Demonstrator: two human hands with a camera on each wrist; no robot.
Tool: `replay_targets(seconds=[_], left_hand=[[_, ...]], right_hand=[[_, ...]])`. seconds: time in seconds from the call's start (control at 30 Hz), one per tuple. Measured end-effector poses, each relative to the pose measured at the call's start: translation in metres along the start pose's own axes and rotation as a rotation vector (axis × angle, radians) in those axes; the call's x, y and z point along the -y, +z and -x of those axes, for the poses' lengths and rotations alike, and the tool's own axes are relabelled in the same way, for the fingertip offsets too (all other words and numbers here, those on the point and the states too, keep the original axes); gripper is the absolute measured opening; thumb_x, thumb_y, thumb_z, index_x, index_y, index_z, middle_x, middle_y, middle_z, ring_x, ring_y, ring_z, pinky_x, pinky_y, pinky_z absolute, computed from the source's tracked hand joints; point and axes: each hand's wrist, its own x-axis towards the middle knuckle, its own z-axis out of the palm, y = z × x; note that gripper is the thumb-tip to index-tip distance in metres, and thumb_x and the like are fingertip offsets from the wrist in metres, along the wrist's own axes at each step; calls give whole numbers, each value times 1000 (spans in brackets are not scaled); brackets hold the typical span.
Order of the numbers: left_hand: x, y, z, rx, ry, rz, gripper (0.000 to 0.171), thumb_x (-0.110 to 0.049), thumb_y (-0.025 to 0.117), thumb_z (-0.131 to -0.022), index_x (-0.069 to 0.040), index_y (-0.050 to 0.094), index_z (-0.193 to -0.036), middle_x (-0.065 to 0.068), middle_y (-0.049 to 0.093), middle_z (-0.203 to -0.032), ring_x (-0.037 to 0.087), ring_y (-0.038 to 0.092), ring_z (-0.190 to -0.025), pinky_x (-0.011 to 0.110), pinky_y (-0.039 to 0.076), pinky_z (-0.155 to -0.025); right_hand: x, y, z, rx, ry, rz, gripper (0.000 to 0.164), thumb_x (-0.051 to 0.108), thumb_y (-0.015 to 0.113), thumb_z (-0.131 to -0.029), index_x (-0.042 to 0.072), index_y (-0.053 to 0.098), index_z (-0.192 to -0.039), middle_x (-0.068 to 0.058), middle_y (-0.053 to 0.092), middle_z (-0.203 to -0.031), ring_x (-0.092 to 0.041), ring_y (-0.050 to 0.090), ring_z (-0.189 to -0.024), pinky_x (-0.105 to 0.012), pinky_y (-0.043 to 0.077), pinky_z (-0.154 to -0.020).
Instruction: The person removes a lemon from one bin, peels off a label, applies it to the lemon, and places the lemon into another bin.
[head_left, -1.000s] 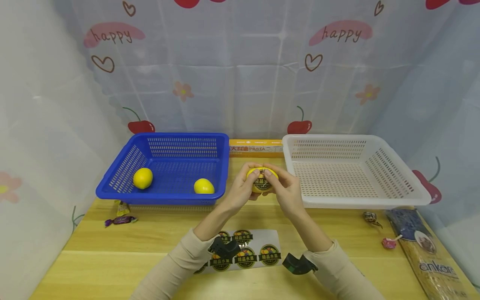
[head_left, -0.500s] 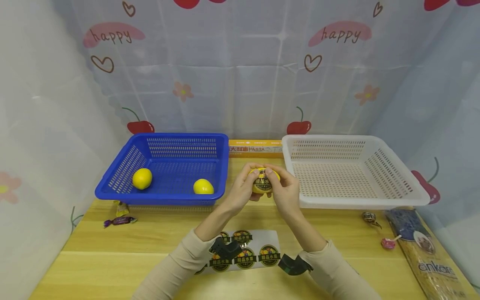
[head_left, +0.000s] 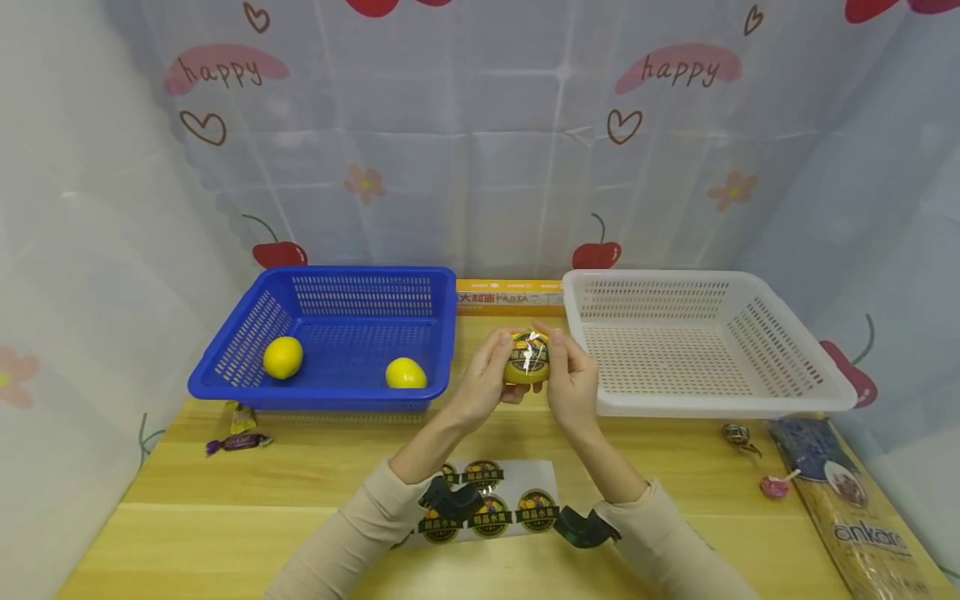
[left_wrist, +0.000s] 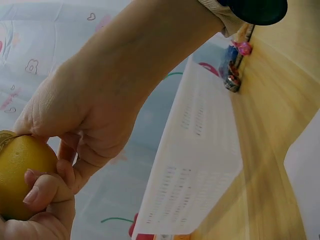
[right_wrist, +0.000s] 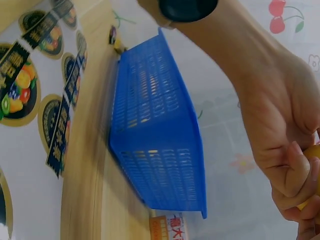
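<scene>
Between both hands is a yellow lemon, raised above the table in front of the gap between two baskets. A round black-and-gold fruit sticker lies on its near side, glossy under the light. My left hand grips the lemon from the left, thumb beside the sticker's left edge. From the right, my right hand holds it, thumb upright at the sticker's right edge. The left wrist view shows fingers curled round the lemon. Below the forearms lies a sheet of matching stickers, partly covered by a wrist camera.
A blue basket with two lemons stands left, a white basket right. Behind lies a pasta box. Wrapped candies lie front left; lollipops and a pasta bag lie at right.
Both thumbs have moved off the sticker's face to its sides, so more of the sticker shows. The lemon stays in both hands at about the same place.
</scene>
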Motion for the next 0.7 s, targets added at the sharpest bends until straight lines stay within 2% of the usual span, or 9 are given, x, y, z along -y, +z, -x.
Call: replay_targets(seconds=[0.1, 0.2, 0.33, 0.4, 0.5, 0.57, 0.7], left_hand=[[-1, 0, 0, -2, -13, 1, 45, -31, 19, -105, 1, 38, -131, 13, 54, -79, 12, 45, -55, 18, 37, -45], [-5, -1, 0, 4, -42, 7, 48, -33, 15, -105, -1, 37, -133, 13, 54, -79, 12, 44, -55, 18, 36, -45], [-11, -4, 0, 24, -93, 44, 56, -39, 8, -103, -1, 33, -136, 11, 52, -80, 11, 41, -56, 19, 32, -47], [-14, -5, -1, 32, -107, 61, 58, -40, 7, -102, 0, 30, -137, 9, 51, -80, 10, 42, -56, 18, 32, -47], [-17, -6, -2, 38, -133, 83, 54, -39, 12, -103, -1, 29, -137, 7, 50, -81, 10, 42, -57, 18, 32, -48], [-18, -6, -3, 41, -140, 88, 45, -33, 20, -104, -1, 29, -135, 8, 50, -83, 11, 42, -58, 19, 32, -49], [-17, -6, -2, 57, -126, 88, 35, -27, 30, -104, -3, 30, -130, 12, 49, -83, 12, 41, -58, 20, 32, -50]], right_hand=[[9, 3, 1, -22, -72, 63, 31, -1, 35, -99, -16, 61, -106, -32, 62, -106, -5, 41, -43, -17, 40, -40], [9, 3, 0, -9, -87, 90, 32, -2, 33, -99, -17, 61, -106, -33, 63, -95, -2, 39, -43, -16, 41, -41], [-2, -4, -4, 68, 14, 59, 38, 9, 31, -103, -13, 60, -113, -27, 64, -96, -7, 50, -50, -21, 47, -44], [-4, -7, -6, 117, 84, 26, 44, 20, 29, -105, -11, 58, -118, -25, 62, -109, -10, 56, -59, -24, 51, -49], [-2, -13, -9, 176, 153, -18, 53, 31, 27, -104, -10, 53, -125, -24, 58, -117, -12, 59, -74, -26, 54, -56], [0, -16, -10, 216, 156, -15, 50, 29, 30, -104, -10, 52, -126, -24, 58, -115, -13, 60, -78, -26, 54, -59], [3, -19, -11, 283, 115, 21, 35, 15, 41, -101, -7, 54, -125, -23, 61, -109, -14, 60, -75, -29, 55, -61]])
